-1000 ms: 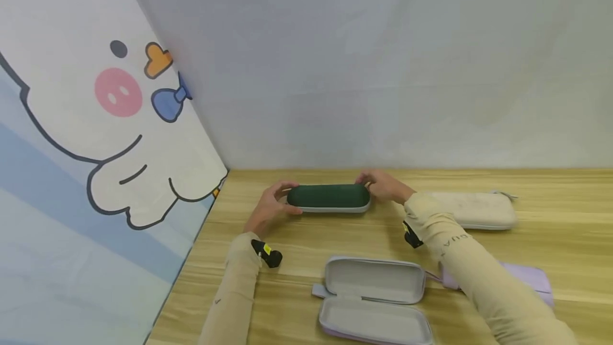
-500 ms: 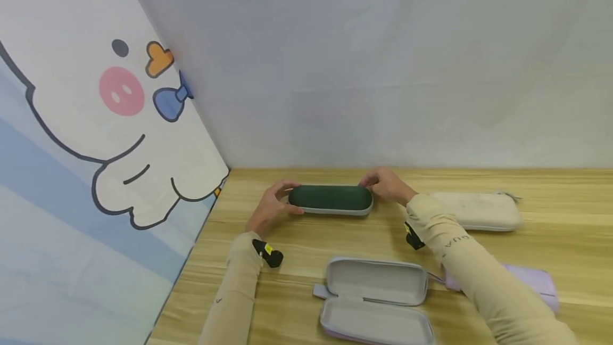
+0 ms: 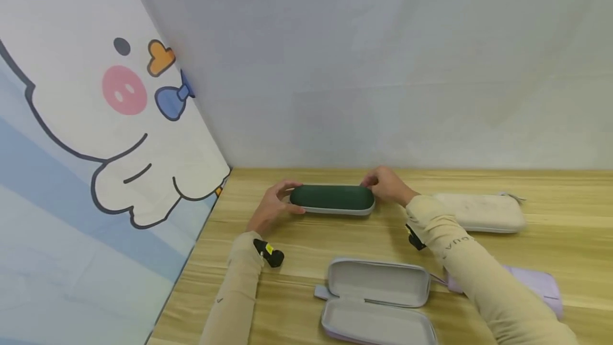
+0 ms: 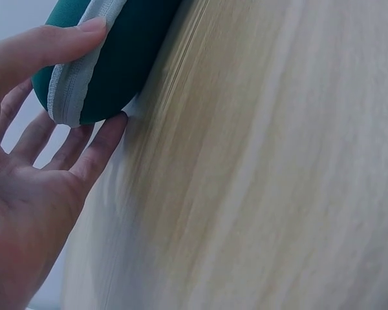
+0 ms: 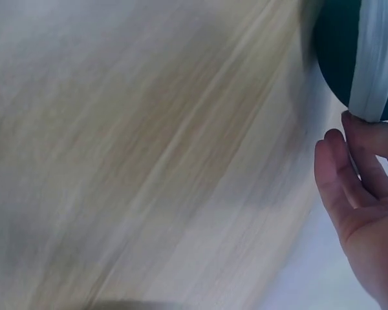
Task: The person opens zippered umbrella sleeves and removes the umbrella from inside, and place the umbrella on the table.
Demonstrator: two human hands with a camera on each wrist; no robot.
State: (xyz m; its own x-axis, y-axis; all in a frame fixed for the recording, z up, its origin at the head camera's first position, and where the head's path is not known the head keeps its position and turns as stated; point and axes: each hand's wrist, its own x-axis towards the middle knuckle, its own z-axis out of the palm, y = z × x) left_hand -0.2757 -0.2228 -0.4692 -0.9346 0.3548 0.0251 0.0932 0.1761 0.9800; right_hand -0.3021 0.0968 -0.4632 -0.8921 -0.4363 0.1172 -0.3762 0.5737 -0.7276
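Observation:
A dark green zip case [image 3: 332, 197] with a pale grey zipper band lies near the back of the wooden table. My left hand [image 3: 274, 205] grips its left end, thumb on the zipper band and fingers behind and under it. In the left wrist view, the left hand [image 4: 45, 155] shows the thumb lying across the grey zipper band [image 4: 74, 81]. At the other end, thumb and forefinger of my right hand [image 3: 389, 185] pinch at the zipper. The right wrist view has the right hand [image 5: 372, 194] at the band's tip; any zipper pull is hidden by the fingertips.
A cream zip case [image 3: 488, 212] lies right of my right hand. Nearer stands an open case [image 3: 378, 284] with a grey lining, its two halves spread. A lilac case [image 3: 533, 284] is partly behind my right sleeve. A pale wall [image 3: 383, 95] borders the table's back.
The head view has shifted slightly, so everything on the table appears a little further right. Both hands stay at the two ends of the green case, which looks closed throughout.

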